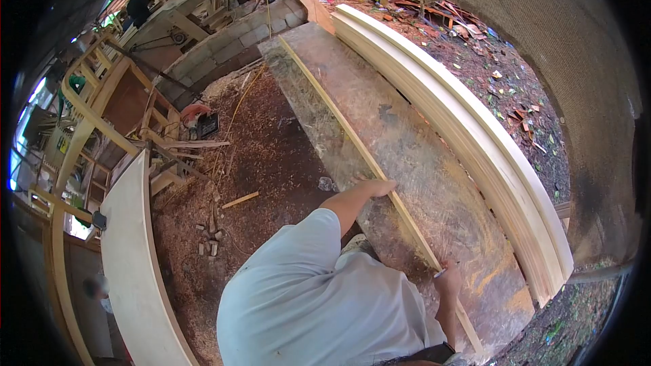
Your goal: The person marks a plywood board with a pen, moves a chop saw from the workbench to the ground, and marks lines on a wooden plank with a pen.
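A long, thin wooden strip (337,114) lies lengthwise along the worn, stained tabletop (447,183). My left hand (375,187) is on the strip near its middle, closed over it and pressing it to the table. Farther down the strip, my right hand (449,279) is closed around a slim pen-like marker (439,273), whose tip is close to the strip's edge. The exact kind of marker is too small to tell. My shirt hides part of the table's near edge.
Long, curved, pale boards (454,122) are stacked along the table's far edge. At left stand a large curved panel (139,257) and wooden frames (95,105). Sawdust and an offcut (240,199) lie on the floor (264,149). Another person (139,7) is in the background.
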Action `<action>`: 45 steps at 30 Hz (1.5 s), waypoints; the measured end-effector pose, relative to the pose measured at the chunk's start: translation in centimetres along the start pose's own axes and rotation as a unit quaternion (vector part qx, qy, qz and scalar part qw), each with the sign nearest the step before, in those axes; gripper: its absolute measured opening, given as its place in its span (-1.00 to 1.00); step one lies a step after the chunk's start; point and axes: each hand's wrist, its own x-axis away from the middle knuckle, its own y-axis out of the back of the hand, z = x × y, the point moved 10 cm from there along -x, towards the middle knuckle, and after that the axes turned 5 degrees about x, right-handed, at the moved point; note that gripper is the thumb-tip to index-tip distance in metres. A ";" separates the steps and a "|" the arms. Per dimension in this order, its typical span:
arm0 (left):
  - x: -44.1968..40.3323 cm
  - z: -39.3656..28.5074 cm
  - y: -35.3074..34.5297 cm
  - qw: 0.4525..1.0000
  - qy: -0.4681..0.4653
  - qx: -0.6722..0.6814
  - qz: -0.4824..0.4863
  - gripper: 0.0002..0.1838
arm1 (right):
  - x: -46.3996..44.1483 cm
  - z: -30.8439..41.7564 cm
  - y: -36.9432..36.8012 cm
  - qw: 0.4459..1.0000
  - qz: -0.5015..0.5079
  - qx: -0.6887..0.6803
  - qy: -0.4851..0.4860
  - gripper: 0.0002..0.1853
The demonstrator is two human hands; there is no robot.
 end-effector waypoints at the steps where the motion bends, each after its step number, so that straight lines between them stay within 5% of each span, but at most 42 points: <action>1: -0.2 0.0 -0.1 1.000 -0.003 -0.007 0.004 -0.04 | 0.0 -0.2 -0.2 1.000 0.007 0.002 -0.008 -0.74; 21: -0.9 0.7 -0.3 0.999 0.037 0.010 0.004 0.00 | 0.2 -0.1 0.0 1.000 0.015 -0.003 -0.021 -0.70; 45: -2.1 -0.6 -1.0 0.998 -0.034 -0.055 0.027 -0.08 | 0.0 -0.3 -0.5 0.999 -0.008 -0.020 0.031 -0.70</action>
